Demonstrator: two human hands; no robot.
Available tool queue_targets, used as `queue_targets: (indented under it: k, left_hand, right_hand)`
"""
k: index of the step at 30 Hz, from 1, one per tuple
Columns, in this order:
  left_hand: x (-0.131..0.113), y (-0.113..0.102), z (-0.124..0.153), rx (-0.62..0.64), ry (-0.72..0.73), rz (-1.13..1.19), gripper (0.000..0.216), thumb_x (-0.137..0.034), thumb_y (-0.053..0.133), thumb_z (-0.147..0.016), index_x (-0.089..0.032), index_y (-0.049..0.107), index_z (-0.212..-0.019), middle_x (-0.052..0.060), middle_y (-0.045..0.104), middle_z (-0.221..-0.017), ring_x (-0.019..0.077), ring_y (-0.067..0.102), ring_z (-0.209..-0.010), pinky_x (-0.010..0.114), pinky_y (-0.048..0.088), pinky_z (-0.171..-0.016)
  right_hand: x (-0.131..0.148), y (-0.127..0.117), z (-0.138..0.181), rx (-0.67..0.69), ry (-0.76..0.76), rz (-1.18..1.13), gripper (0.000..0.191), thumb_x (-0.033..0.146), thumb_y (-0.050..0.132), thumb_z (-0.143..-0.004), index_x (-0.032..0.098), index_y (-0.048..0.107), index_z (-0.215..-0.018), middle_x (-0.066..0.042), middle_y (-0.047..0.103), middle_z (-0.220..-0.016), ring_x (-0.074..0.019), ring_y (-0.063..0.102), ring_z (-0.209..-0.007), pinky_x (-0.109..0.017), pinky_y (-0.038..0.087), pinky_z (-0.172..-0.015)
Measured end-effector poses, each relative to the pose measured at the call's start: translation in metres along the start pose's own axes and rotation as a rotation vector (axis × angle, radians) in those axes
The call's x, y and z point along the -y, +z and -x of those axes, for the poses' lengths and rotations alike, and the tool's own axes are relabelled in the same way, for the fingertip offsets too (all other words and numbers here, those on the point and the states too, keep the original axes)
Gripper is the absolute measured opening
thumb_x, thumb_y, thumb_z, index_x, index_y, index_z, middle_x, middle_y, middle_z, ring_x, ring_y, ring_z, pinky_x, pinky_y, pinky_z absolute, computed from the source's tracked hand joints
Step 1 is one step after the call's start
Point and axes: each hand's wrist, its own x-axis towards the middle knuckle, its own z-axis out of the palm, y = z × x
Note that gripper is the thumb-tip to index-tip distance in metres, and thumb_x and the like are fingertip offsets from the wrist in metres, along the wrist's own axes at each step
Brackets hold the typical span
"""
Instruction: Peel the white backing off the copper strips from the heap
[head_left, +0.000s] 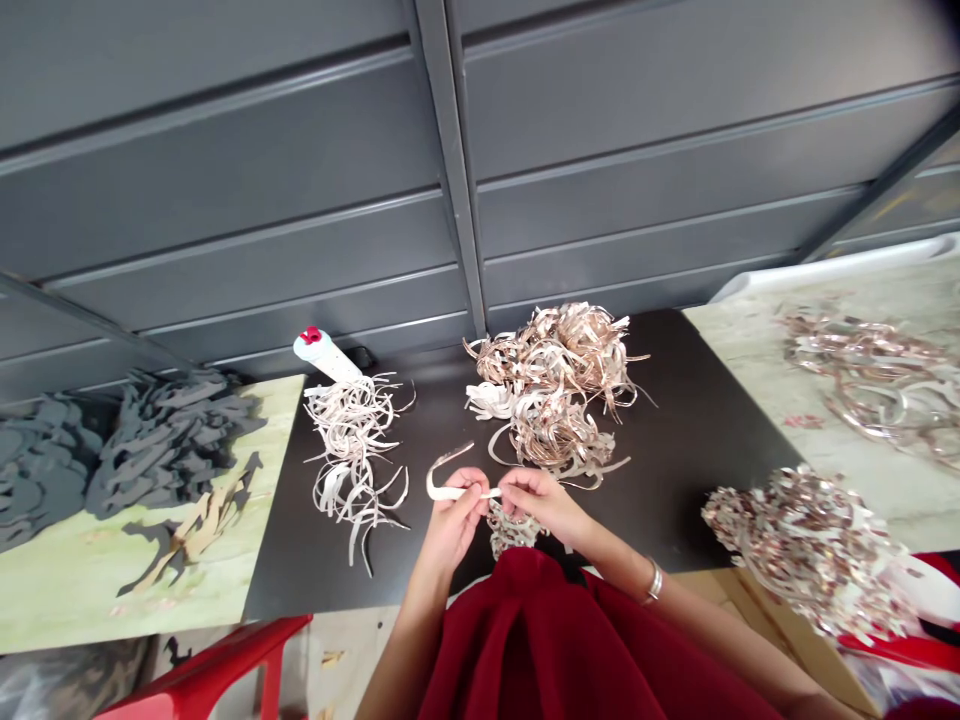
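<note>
A thin, curved whitish strip (439, 491) is stretched between my hands, its free end curling up to the left. My left hand (455, 520) pinches it near the middle. Close beside it, my right hand (546, 503) pinches the strip's other end. Just beyond my right hand lies a tangled pile of shiny copper-and-white strips (559, 425) on the black board (442, 400). Under my hands, close to my body, sits a small heap of shiny scraps (514, 530). To the left, loose pale strips (356, 440) lie in a long row.
A white cylinder (334, 358) with a red tip lies behind the pale strips. Dark grey cut pieces (172, 440) are heaped at the left. Shiny scraps (810, 550) pile up at the board's right edge. A red stool (217, 675) stands below at left; a grey panelled wall (300, 200) rises behind.
</note>
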Motion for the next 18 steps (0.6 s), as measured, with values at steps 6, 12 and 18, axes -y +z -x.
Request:
queue_targets:
  k: [6, 12, 18]
  left_hand:
    - [-0.01, 0.009, 0.011, -0.117, -0.052, -0.348, 0.027, -0.036, 0.074, -0.066, -0.014, 0.061, -0.07, -0.003, 0.056, -0.053, 0.0082, 0.05, -0.048, 0.018, 0.037, -0.048]
    - [-0.017, 0.012, 0.025, -0.052, -0.027, -0.468, 0.028, -0.04, 0.073, -0.067, -0.014, 0.063, -0.07, -0.001, 0.061, -0.051, 0.0105, 0.054, -0.047, 0.02, 0.042, -0.05]
    - [-0.018, 0.016, 0.04, -0.015, 0.021, -0.41, 0.027, -0.04, 0.073, -0.068, -0.014, 0.067, -0.067, 0.002, 0.066, -0.057, 0.0107, 0.055, -0.045, 0.021, 0.043, -0.047]
  right_hand:
    - [0.014, 0.0, 0.003, -0.043, -0.039, 0.09, 0.009, 0.021, 0.057, -0.074, 0.017, 0.059, -0.067, 0.003, 0.058, -0.058, -0.0089, 0.051, -0.052, -0.02, 0.039, -0.051]
    - [0.027, 0.006, 0.016, -0.088, -0.159, 0.262, 0.013, 0.019, 0.053, -0.078, 0.017, 0.061, -0.067, 0.003, 0.058, -0.058, -0.0088, 0.05, -0.052, -0.019, 0.037, -0.05]
    - [0.044, 0.008, 0.035, -0.118, -0.246, 0.341, 0.015, 0.021, 0.052, -0.081, 0.017, 0.062, -0.071, 0.001, 0.063, -0.063, -0.0102, 0.054, -0.055, -0.021, 0.04, -0.052]
